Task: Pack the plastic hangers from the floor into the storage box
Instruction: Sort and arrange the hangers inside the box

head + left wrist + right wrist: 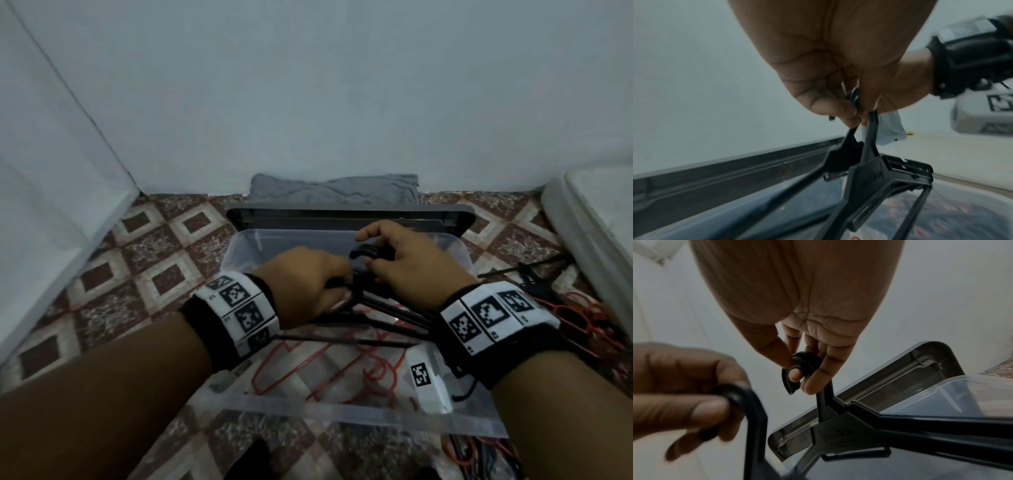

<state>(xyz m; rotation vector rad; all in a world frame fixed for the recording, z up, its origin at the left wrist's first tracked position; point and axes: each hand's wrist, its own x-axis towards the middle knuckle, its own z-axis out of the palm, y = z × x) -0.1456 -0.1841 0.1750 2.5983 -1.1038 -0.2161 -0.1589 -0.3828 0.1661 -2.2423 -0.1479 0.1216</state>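
Both hands pinch black hangers [373,310] by their hooks, left hand [301,284] and right hand [407,260], above the clear storage box [346,416]. Red hangers [329,373] lie inside it. Patterned floor tiles [164,240] meet pale blue walls [308,85].

The patterned tile floor [164,246] bears a clear storage box [342,416], its lid [459,216], and loose hangers [579,318].

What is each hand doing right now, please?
Left hand: closed around the hook of a black hanger.
Right hand: pinching the hook of another black hanger.
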